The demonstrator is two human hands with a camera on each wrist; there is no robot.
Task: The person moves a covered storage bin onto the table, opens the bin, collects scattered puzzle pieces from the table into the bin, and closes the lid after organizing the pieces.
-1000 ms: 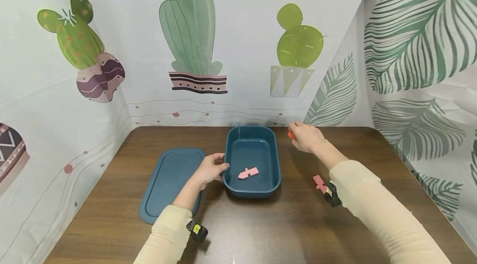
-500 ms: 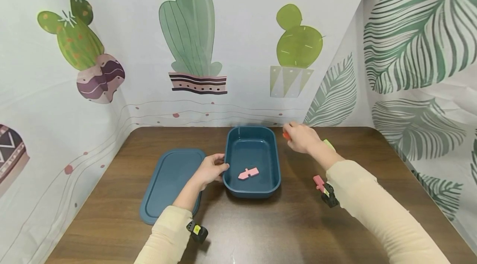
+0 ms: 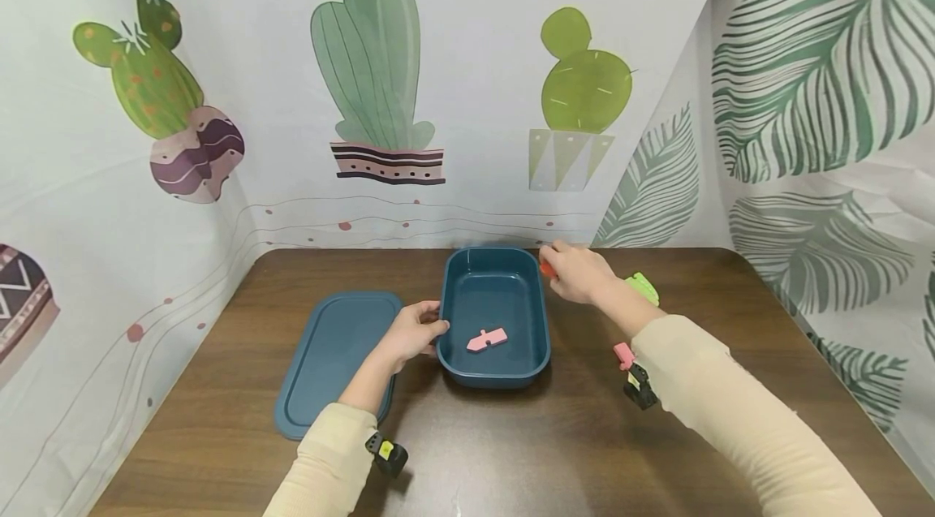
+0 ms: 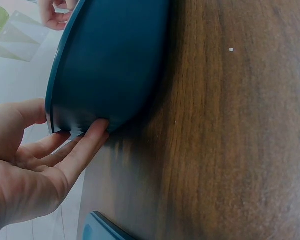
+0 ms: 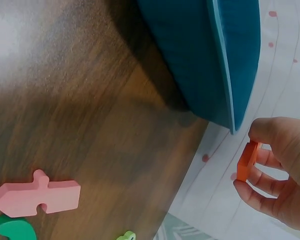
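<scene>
Quickly, then: we have the right hand (image 3: 577,272) pinching a small orange flat-sided block (image 5: 246,162) between thumb and fingertips, just beside the far right rim of a deep teal-blue, plastic-looking rectangular box (image 3: 493,379). Can't tell if the block clears the rim. We see the left hand (image 3: 413,332) gripping the box's left wall, thumb at the rim, fingers against the outside.

Inside the box, near its front end, we log a pale pink flat block (image 3: 487,339) with a pointed end, knob and notch. Outside, right of the box on the brown wood-grain table (image 3: 548,444): a second pink block of like outline (image 5: 37,194), a rounded dark-green piece (image 5: 17,229) touching or nearly touching it, and a lime-green piece (image 3: 643,288) partly behind the right forearm. A flat blue lid (image 3: 339,355) lies left of the box, partly under the left forearm.

Risks, our judgement: the orange block sits at the fingertips only, so a knock on the rim could twist it loose. If the left hand slackened, such a bump might skid the box. The right sleeve and wrist camera look low enough to brush the loose pieces.
</scene>
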